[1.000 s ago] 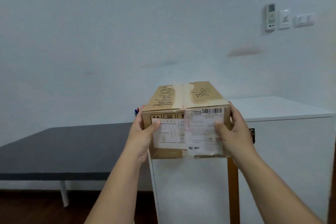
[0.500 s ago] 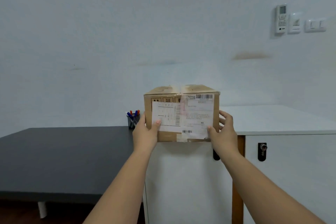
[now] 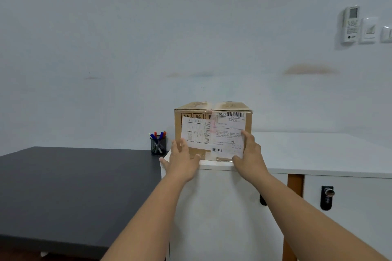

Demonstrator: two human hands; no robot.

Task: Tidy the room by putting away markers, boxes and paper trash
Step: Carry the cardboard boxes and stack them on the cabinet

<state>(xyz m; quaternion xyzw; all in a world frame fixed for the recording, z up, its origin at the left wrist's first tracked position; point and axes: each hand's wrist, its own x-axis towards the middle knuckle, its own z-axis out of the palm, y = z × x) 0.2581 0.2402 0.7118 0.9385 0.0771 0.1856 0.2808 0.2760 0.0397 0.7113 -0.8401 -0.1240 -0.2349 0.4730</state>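
Note:
A taped brown cardboard box [image 3: 230,131] with white shipping labels on its front stands upright on the left end of the white cabinet top [image 3: 318,154], close to the front edge. My left hand [image 3: 182,162] lies flat against the box's lower left front with fingers spread and the thumb out to the side. My right hand [image 3: 250,158] rests against the lower right front corner, fingers apart. Neither hand wraps around the box. A black mesh cup of markers [image 3: 158,144] stands just left of the box on the dark table.
The dark table [image 3: 74,186] stretches left of the cabinet. The cabinet doors carry black locks [image 3: 327,197]. A wall rises right behind both surfaces, with a remote [image 3: 351,24] and switches [image 3: 370,30] at upper right.
The box went forward and down from mid-air onto the cabinet top. My hands shifted from gripping its sides to lying flat on its front face.

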